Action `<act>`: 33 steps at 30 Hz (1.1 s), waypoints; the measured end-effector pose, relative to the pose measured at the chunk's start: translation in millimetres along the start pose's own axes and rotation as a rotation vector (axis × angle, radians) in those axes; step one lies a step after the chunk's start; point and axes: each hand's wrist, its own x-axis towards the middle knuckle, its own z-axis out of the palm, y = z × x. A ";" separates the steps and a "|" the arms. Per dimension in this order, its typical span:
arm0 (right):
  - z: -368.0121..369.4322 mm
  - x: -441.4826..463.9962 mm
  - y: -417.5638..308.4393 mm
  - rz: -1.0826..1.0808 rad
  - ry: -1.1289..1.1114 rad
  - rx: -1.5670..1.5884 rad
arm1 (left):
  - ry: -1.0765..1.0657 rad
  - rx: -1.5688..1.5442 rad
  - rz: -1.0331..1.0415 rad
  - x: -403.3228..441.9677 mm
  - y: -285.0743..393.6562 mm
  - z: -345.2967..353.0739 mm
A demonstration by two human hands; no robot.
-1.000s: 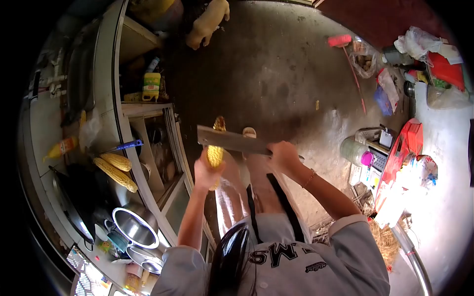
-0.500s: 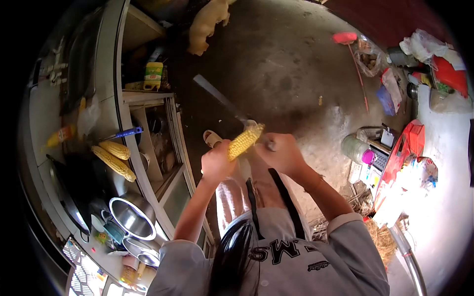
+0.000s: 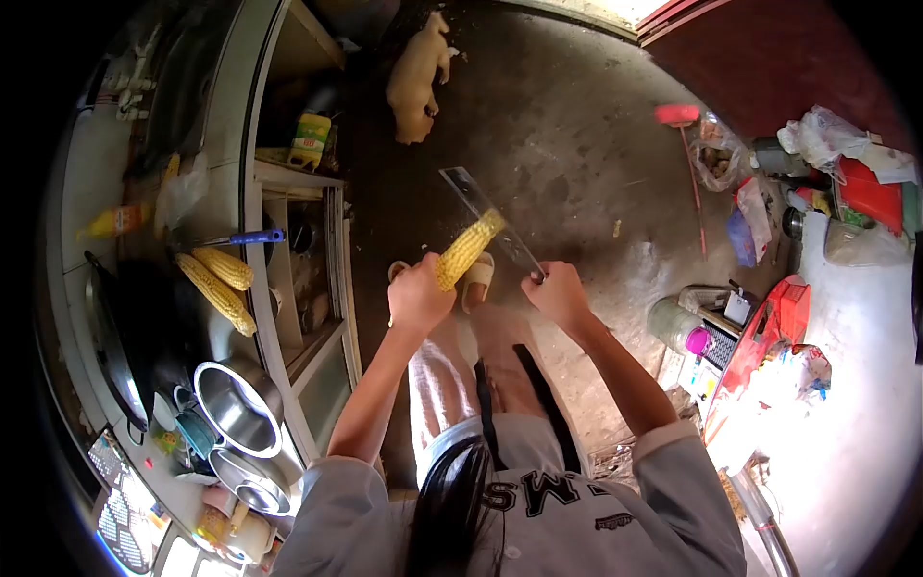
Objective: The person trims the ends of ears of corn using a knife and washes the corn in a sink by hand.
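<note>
Has drawn the long, grey, metal-bladed knife back since half a second ago, with less of its length now reaching past the peeled, yellow, tapering ear of corn and a wider gap between left hand and right hand. Grips the ear in the left hand, fingers wrapped around the lower end, with the tip slanting forward and rightward. Clasps the knife in the right hand, fingers curled around the mostly hidden handle, with the blade running forward and leftward by the tip of the corn. Cannot tell from this angle about contact between blade and kernels. Holds both hands apart over the grey concrete floor.

Well to the left of the left hand, two husked, pale yellow cobs side by side, with a blue-handled tool just beyond. Left of that hand and closer to the body, a round, shiny, silver metal pot. Beyond both hands, a pale-coated dog. Right of the right hand, a see-through jar with a bright pink lid.
</note>
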 end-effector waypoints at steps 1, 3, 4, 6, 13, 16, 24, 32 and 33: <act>3.5 8.7 12.5 0.056 -0.037 0.048 | 0.014 -0.006 0.003 -4.1 -3.0 11.6; 5.1 7.7 10.5 -0.100 -0.011 -0.097 | -0.013 -0.065 -0.085 -1.6 -8.4 25.6; 1.9 6.2 5.1 -0.118 0.017 -0.023 | 0.033 -0.107 -0.075 -1.0 -4.0 21.4; -22.6 -5.0 -18.2 -0.088 0.023 0.022 | 0.029 -0.049 -0.061 5.6 0.8 19.4; -25.8 9.5 -12.8 -0.147 0.158 0.057 | 0.072 0.028 0.028 29.1 7.9 2.2; 1.1 26.7 61.8 -0.105 0.063 -0.138 | 0.154 -0.051 0.096 22.7 18.3 4.1; -77.3 5.9 -32.7 -0.010 0.199 0.255 | 0.144 -0.093 0.011 42.7 1.3 8.5; -42.8 -15.7 -22.8 -0.190 0.192 0.209 | 0.116 -0.584 0.078 36.3 14.9 -9.5; -32.5 -12.7 -10.9 -0.145 0.176 0.199 | 0.170 -0.755 0.186 35.5 11.2 -13.2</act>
